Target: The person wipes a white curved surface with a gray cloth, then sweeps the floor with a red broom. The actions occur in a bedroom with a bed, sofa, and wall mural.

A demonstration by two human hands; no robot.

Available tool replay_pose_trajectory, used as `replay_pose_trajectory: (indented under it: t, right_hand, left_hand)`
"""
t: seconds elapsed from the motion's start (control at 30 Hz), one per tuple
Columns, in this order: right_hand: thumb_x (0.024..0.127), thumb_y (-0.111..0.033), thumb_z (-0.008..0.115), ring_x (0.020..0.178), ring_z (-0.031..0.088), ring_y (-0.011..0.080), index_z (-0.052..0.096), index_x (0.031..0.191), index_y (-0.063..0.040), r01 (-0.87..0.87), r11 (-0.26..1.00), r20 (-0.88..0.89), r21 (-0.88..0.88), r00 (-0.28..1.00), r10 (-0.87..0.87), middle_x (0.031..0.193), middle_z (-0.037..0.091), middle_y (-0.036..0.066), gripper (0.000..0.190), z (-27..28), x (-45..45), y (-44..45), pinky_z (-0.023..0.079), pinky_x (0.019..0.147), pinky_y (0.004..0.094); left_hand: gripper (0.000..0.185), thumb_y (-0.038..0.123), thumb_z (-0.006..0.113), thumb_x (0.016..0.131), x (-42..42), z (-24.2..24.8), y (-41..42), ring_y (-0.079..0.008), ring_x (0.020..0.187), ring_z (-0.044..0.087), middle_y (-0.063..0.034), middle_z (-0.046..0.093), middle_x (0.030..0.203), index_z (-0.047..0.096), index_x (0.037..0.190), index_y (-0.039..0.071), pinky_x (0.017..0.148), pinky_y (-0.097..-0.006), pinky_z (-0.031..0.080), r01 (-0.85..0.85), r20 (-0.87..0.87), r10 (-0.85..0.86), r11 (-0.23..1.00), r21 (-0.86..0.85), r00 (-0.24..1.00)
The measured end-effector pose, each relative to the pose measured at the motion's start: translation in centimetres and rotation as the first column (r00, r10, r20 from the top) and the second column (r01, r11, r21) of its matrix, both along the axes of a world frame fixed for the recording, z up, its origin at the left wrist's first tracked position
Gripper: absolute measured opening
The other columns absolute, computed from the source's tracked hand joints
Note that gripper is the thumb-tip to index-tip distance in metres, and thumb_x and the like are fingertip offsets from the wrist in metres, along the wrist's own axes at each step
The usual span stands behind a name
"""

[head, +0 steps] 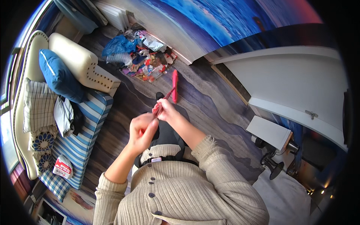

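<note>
Both hands grip the handle of a broom with a bright pink head [175,87]. My left hand [143,130] is closed around the upper end of the handle, close to my body. Just beyond it, my right hand [166,109] wraps the handle lower down. The reddish handle slants away from my hands to the broom head, which is by the floor past my feet. A pile of mixed litter [149,63] with plastic, paper scraps and a blue plastic bag [119,46] lies farther off against the wall.
A cream sofa [73,59] with a striped seat, cushions and clothing stands on the left. To the right are a white door [289,76], a small white table [269,132] and a dark metal stand [271,164]. White panels [112,15] lean near the curtain.
</note>
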State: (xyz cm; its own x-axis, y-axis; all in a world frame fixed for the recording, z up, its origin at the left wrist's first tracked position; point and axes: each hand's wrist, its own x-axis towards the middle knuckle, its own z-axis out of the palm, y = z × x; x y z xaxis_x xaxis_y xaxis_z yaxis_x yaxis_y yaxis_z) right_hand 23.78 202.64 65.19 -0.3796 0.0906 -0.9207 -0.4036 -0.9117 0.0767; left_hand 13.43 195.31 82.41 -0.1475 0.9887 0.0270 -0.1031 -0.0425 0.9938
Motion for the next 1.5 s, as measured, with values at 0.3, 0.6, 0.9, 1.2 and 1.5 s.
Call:
replay_pose_trajectory:
  t: [0.3,0.6,0.9,1.2,1.5]
  right_hand:
    - [0.081,-0.013,0.054,0.044,0.048,0.0196,0.044,0.062,-0.010,0.061,0.998,0.105,0.014,0.993,-0.062,0.053,0.048,0.005,0.022,2.9,7.1,1.8,0.047,0.053,0.0343]
    - [0.076,-0.013,0.046,0.058,0.053,0.0190,0.045,0.076,-0.006,-0.261,0.965,0.359,-0.029,0.898,0.254,0.066,0.052,0.006,0.006,-5.9,4.7,6.6,0.050,0.057,0.0349]
    - [0.085,-0.018,0.050,0.056,0.054,0.0203,0.042,0.080,-0.012,-0.123,0.989,-0.079,0.086,0.988,0.130,0.062,0.050,0.005,0.011,-0.9,0.4,4.2,0.050,0.056,0.0367]
    - [0.075,-0.009,0.044,0.054,0.052,0.0180,0.044,0.067,-0.009,-0.045,0.997,0.119,-0.058,0.991,0.052,0.055,0.048,0.003,0.009,-4.4,7.6,4.2,0.050,0.061,0.0348]
    - [0.081,-0.013,0.047,0.053,0.047,0.0181,0.040,0.064,-0.012,0.034,0.998,-0.167,0.044,0.986,-0.026,0.055,0.045,0.004,0.018,-0.7,0.1,6.9,0.044,0.056,0.0344]
  left_hand:
    - [0.039,0.004,0.060,0.081,4.0,2.8,3.3,-0.0201,0.046,0.034,-0.0051,0.034,0.049,0.035,0.052,0.003,0.052,-0.0339,0.030,0.176,0.062,-0.181,0.981,0.078,0.981]
    - [0.040,0.007,0.055,0.090,3.5,-6.1,4.5,-0.0065,0.053,0.031,0.0010,0.035,0.056,0.038,0.055,-0.001,0.047,-0.0273,0.024,-0.043,0.136,0.068,0.982,-0.184,0.988]
    - [0.039,0.001,0.060,0.080,0.4,3.8,4.3,-0.0231,0.048,0.038,-0.0063,0.036,0.049,0.036,0.049,0.004,0.054,-0.0343,0.033,0.136,-0.043,-0.131,0.983,0.126,0.990]
    - [0.044,0.005,0.057,0.087,3.7,-1.0,6.3,-0.0164,0.046,0.028,-0.0037,0.030,0.049,0.029,0.052,0.002,0.051,-0.0329,0.026,0.208,0.133,-0.190,0.968,-0.138,0.973]
    - [0.041,0.005,0.064,0.078,0.2,2.8,8.4,-0.0215,0.046,0.037,-0.0057,0.037,0.046,0.038,0.047,0.003,0.048,-0.0336,0.031,0.271,-0.218,-0.266,0.962,-0.005,0.939]
